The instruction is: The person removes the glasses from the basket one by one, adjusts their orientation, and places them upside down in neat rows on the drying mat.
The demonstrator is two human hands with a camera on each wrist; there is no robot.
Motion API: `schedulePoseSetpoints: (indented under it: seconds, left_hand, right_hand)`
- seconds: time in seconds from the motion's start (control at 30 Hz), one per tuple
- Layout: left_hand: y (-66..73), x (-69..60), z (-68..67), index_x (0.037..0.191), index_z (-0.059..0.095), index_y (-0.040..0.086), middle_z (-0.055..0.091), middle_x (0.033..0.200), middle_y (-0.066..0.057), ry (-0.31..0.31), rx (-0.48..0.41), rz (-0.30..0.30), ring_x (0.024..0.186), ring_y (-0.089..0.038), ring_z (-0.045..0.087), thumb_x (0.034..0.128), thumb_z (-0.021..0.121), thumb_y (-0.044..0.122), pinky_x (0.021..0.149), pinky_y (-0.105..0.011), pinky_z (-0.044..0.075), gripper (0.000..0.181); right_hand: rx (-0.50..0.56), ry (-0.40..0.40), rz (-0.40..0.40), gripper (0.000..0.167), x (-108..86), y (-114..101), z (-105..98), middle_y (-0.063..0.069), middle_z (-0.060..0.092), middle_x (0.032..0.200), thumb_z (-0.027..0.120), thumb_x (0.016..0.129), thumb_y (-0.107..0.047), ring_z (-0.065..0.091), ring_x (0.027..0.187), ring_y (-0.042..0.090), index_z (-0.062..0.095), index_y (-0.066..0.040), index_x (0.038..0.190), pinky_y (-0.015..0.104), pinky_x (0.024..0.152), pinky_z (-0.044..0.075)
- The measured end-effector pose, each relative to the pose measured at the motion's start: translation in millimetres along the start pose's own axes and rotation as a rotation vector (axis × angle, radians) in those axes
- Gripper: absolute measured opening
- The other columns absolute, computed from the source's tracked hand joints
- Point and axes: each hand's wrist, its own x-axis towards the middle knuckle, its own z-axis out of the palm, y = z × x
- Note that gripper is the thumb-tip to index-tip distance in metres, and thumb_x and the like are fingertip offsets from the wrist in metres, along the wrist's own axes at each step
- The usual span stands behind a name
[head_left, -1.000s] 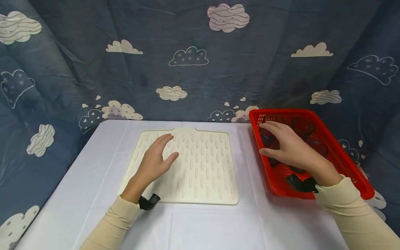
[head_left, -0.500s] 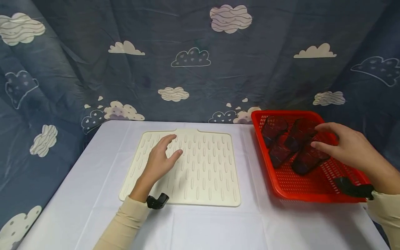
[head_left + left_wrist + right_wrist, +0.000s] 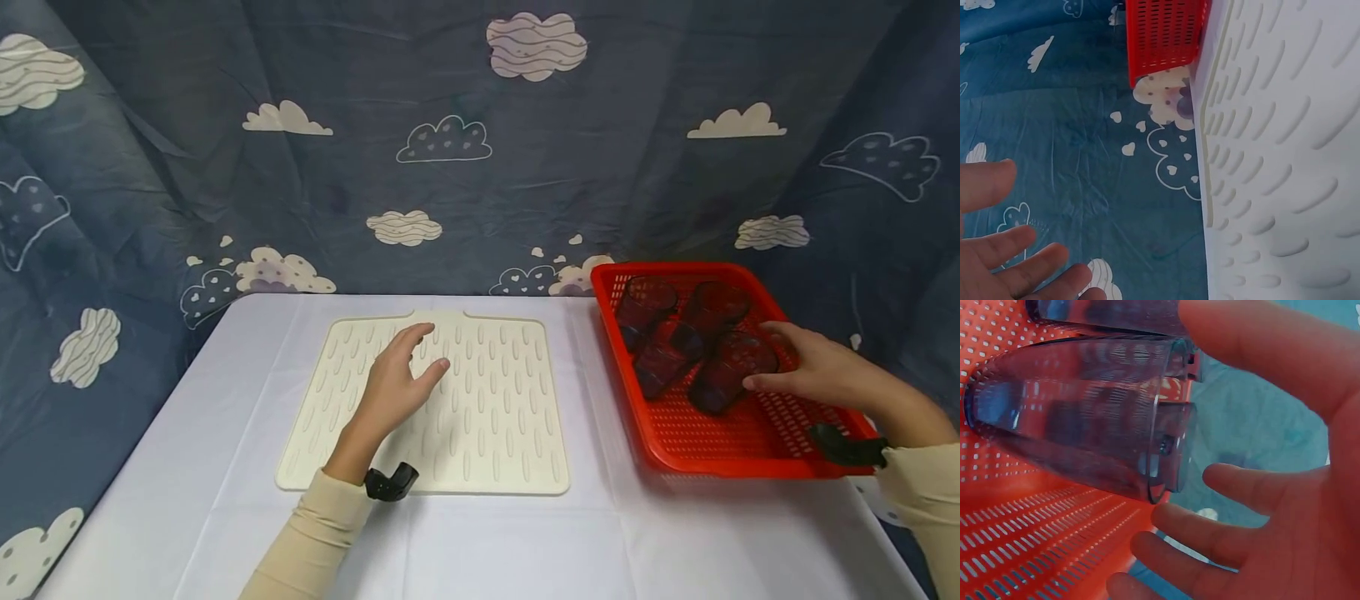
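My right hand (image 3: 828, 371) hovers over the right side of the red basket (image 3: 660, 450), fingers and thumb spread apart. Nearest to it lies a clear, bluish drinking glass (image 3: 738, 367), tilted, its rim toward my palm. The right wrist view has that glass (image 3: 1079, 419) in front of the fingers (image 3: 1210, 537), with a gap visible between them. Several similar glasses (image 3: 645, 300) lie beside it in the basket. Above the cream ridged drying mat (image 3: 480, 400) my left hand (image 3: 390, 387) is held with relaxed, parted fingers and nothing in them.
A white cloth (image 3: 517, 542) covers the table under the mat and basket. Behind the table hangs a dark blue curtain (image 3: 352, 175) with cloud prints. The basket's raised rim surrounds the glasses.
My right hand has moved right from above the glasses to their right side, then slightly lower toward the nearest glass. My left hand has shifted a little to the right over the mat.
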Motion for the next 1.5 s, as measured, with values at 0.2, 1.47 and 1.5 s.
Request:
schedulePoseSetpoints:
  seconds: [0.2,1.47,1.5]
  left_hand:
    - [1.8,-1.0,2.6,0.141,0.052,0.007,0.054,0.146,-0.014,-0.016,0.005,-0.019,0.133,-0.034,0.054,0.0913,0.069,0.025,0.106,-0.054,0.047,0.055]
    - [3.9,-6.5,8.1,0.144,0.049,0.005,0.054,0.146,-0.014,-0.091,-0.008,-0.037,0.13,-0.033,0.057,0.0933,0.066,0.026,0.1,-0.049,0.053,0.057]
    - [3.9,-6.7,8.0,0.144,0.048,0.005,0.053,0.146,-0.014,-0.094,-0.007,-0.036,0.13,-0.033,0.057,0.0934,0.066,0.026,0.1,-0.049,0.053,0.057]
  right_hand:
    - [0.03,-0.02,0.001,0.101,4.5,-1,6,0.043,0.04,0.137,0.075,0.086,-0.041,0.047,0.116,0.057,0.018,0.015,0.148,0.07,0.088,0.046]
    - [0.246,0.03,0.134,0.1,10.8,27,24,0.04,0.037,0.14,0.073,0.087,-0.043,0.043,0.121,0.053,0.02,0.018,0.145,0.063,0.095,0.044]
    - [0.241,0.042,0.136,0.099,8.7,28,22,0.039,0.039,0.139,0.073,0.087,-0.044,0.045,0.12,0.052,0.022,0.018,0.145,0.058,0.092,0.048]
